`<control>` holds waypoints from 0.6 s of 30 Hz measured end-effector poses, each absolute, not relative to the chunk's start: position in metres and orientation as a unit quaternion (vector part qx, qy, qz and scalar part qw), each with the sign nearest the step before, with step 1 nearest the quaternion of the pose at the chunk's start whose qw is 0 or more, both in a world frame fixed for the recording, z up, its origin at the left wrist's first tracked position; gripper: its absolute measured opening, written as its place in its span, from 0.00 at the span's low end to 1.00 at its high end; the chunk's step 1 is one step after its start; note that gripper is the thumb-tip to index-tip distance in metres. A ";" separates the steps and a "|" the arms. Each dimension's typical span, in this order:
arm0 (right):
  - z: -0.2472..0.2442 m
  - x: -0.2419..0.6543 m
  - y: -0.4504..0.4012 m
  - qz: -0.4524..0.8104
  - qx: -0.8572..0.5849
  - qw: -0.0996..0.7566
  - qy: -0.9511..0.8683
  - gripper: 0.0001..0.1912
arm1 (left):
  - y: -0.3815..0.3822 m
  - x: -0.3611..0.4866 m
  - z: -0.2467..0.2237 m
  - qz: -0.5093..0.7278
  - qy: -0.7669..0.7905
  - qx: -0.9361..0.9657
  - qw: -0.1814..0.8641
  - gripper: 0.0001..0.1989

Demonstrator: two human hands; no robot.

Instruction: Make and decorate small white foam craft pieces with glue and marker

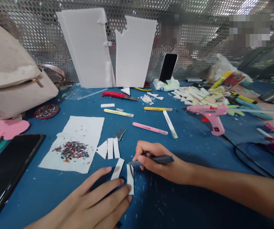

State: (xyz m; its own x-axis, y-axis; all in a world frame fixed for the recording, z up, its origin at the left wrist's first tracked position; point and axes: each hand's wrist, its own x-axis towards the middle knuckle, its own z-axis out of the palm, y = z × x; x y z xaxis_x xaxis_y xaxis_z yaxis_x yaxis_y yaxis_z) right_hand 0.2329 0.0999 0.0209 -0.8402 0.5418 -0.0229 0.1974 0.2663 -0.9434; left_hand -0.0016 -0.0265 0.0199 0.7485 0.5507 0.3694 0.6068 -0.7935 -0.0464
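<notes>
My right hand (154,159) is closed around a grey pen (162,159). The pen's tip is at the upper end of a white foam strip (130,178), where a dark streak shows; whether it is ink or shadow I cannot tell. My left hand (101,197) lies flat with its fingers stretched, and its fingertips touch that strip's edge. Another white strip (117,168) slants between the left fingers. Beyond them are a white triangle (102,149) and two upright white strips (113,148), side by side. A dark grey scrap (120,134) rests just past these.
Colourful bits (73,151) lie on a white tissue (91,125). Yellow (117,113) and pink highlighters (150,128), a red cutter (117,95) and a pink glue gun (209,113) with its cord sit further back. A phone (10,171) and a bag (12,70) occupy the left.
</notes>
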 end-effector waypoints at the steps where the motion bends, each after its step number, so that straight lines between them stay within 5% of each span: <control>1: 0.021 0.233 0.100 0.558 -0.237 0.154 -0.780 0.15 | -0.027 -0.001 0.021 -0.169 -0.315 -0.930 0.080 0.13; 18: 0.023 0.232 0.100 0.584 -0.243 0.160 -0.758 0.15 | -0.025 -0.002 0.019 -0.164 -0.308 -0.933 0.088 0.14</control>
State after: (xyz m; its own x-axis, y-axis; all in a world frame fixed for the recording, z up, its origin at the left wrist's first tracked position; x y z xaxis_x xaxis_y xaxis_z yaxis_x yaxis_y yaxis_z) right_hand 0.2318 0.0995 0.0233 -0.8305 0.5554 -0.0409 0.1807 0.1993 -0.9631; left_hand -0.0017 -0.0251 0.0192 0.7566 0.5460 0.3597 0.6035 -0.7949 -0.0629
